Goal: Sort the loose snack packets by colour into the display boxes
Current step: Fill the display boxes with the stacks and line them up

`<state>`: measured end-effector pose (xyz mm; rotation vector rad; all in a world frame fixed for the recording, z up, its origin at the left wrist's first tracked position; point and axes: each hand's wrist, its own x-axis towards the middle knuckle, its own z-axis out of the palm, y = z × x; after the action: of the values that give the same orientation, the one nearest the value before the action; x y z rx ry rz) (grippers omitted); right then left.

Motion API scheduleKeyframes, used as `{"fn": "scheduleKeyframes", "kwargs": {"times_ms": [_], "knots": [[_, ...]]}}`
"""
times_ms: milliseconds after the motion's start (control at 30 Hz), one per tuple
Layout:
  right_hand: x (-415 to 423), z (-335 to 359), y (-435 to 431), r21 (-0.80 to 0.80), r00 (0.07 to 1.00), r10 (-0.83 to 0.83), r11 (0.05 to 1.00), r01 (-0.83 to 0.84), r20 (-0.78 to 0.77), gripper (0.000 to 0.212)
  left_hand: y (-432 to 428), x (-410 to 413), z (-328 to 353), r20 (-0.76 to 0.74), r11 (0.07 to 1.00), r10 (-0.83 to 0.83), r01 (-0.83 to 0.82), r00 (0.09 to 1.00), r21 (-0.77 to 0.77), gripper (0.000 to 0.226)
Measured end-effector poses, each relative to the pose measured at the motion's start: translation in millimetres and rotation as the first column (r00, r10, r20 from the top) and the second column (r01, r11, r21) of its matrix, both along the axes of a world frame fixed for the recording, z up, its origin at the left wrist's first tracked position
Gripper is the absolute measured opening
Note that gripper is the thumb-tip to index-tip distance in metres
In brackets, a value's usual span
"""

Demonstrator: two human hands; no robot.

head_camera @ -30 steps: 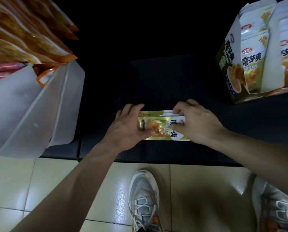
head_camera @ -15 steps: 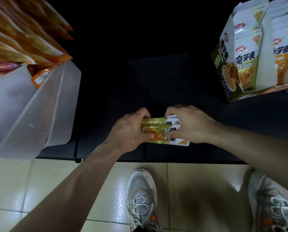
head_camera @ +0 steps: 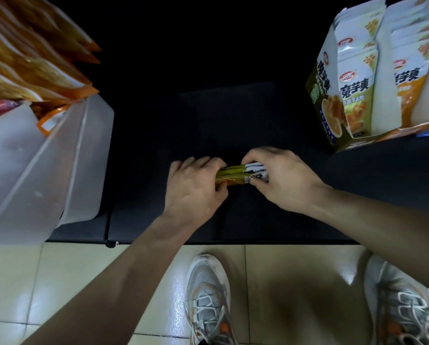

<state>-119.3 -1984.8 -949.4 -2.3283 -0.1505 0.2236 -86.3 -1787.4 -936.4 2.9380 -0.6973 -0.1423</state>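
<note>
Single head-worn wide-angle view, steeply downward and forward, close above the dark table [head_camera: 245, 220] edge and tiled floor [head_camera: 59, 282].

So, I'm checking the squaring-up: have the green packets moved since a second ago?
Yes: the green packets have tipped from face-up onto their edge, staying near the table edge.

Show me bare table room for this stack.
Bare table beyond the left hand and right hand, between the white bin and the display box; also the strip toward its near edge. Crowded where both hands grip the packet stack.

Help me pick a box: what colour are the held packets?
Green and white packets, head view.
</note>
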Motion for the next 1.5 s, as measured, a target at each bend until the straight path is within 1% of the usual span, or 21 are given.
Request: {"fn": "scheduleKeyframes", "kwargs": {"times_ms": [100,133,200,233,267,333,400,433,500,600,667,867,1000,1033,1100,1167,1267,1333,1400,1433,1500], "knots": [[-1.9,9.3,-7.6,0.102,0.992,-0.124,0.987,0.121,0.027,0.04,-4.7,3.4,12.0,-0.172,0.998,-0.009,-0.003,0.985,-0.067,0.029],[-3.0,13.3,-10.4,0.143,0.983,-0.183,0.974,0.176,0.034,0.044,-6.2,4.8,16.2,-0.269,0.99,0.023,-0.059,0.963,-0.126,0.024],[-4.7,20.9,-18.1,0.21,0.955,-0.291,0.939,0.274,0.054,0.053,-9.5,7.1,23.2,-0.501,0.93,0.067,-0.235,0.863,-0.281,0.017],[-5.5,23.4,-23.3,0.219,0.941,-0.331,0.926,0.309,0.072,0.057,-11.6,7.5,26.2,-0.578,0.886,0.066,-0.315,0.813,-0.341,0.017],[-6.4,25.0,-29.2,0.207,0.928,-0.362,0.918,0.338,0.091,0.058,-14.1,8.1,28.5,-0.616,0.849,0.067,-0.369,0.785,-0.379,0.018],[-8.5,26.5,-44.0,0.142,0.913,-0.388,0.918,0.371,0.124,0.045,-22.5,10.7,32.8,-0.65,0.781,0.087,-0.457,0.755,-0.425,0.019],[-12.1,28.7,-58.7,0.017,0.91,-0.371,0.927,0.374,0.187,0.024,-34.2,13.9,37.6,-0.691,0.699,0.107,-0.548,0.715,-0.459,0.019],[-15.2,30.7,-64.8,-0.035,0.908,-0.36,0.926,0.375,0.214,0.018,-41.3,15.0,39.7,-0.716,0.653,0.105,-0.591,0.69,-0.474,0.019],[-21.6,33.8,-73.0,-0.078,0.905,-0.349,0.923,0.377,0.245,0.013,-55.0,16.8,43.3,-0.764,0.567,0.087,-0.663,0.639,-0.489,0.018],[-30.2,36.5,-79.9,-0.104,0.902,-0.331,0.923,0.371,0.278,0.012,-79.4,16.3,47.9,-0.807,0.481,0.056,-0.724,0.588,-0.494,0.022],[-33.8,37.7,-85.7,-0.095,0.897,-0.336,0.922,0.376,0.286,0.012,-97.9,15.2,52.6,-0.799,0.454,0.042,-0.724,0.599,-0.519,0.023],[-42.3,41.8,-120.3,-0.046,0.844,-0.437,0.88,0.473,0.31,0.01,-153.8,21.5,71.1,-0.74,0.399,-0.041,-0.668,0.672,-0.628,0.028],[-46.7,44.9,-146.4,-0.015,0.816,-0.482,0.858,0.513,0.319,0.01,-191.9,32.1,77.6,-0.666,0.439,-0.035,-0.587,0.745,-0.68,0.031],[-47.7,44.4,-152.0,-0.006,0.809,-0.49,0.854,0.519,0.324,0.009,-200.3,34.0,78.4,-0.645,0.462,-0.033,-0.561,0.764,-0.687,0.032],[-49.0,43.9,-162.8,0.012,0.793,-0.515,0.841,0.541,0.325,0.01,-214.6,36.9,78.3,-0.595,0.545,-0.02,-0.49,0.804,-0.68,0.033],[-50.2,43.1,-170.5,0.018,0.78,-0.541,0.825,0.565,0.315,0.011,-223.3,37.1,75.9,-0.543,0.626,0.011,-0.429,0.84,-0.651,0.034],[-50.8,42.7,-178.4,0.012,0.772,-0.559,0.812,0.583,0.303,0.011,-231.8,34.7,64.5,-0.472,0.701,0.069,-0.379,0.879,-0.604,0.037],[-49.9,43.3,-180.9,0.003,0.78,-0.558,0.813,0.582,0.284,0.011,-235.3,32.6,56.4,-0.412,0.764,0.106,-0.34,0.905,-0.549,0.037],[-48.0,42.7,-181.9,-0.015,0.798,-0.543,0.825,0.565,0.262,0.015,-235.5,30.5,50.5,-0.353,0.826,0.126,-0.295,0.927,-0.481,0.044],[-47.1,42.8,-182.5,-0.023,0.809,-0.531,0.833,0.553,0.252,0.02,-234.5,29.4,49.1,-0.331,0.841,0.13,-0.28,0.935,-0.463,0.048],[-45.8,43.8,-183.7,-0.042,0.83,-0.502,0.849,0.526,0.242,0.033,-229.2,26.6,51.1,-0.296,0.822,0.111,-0.255,0.949,-0.51,0.057]]}}
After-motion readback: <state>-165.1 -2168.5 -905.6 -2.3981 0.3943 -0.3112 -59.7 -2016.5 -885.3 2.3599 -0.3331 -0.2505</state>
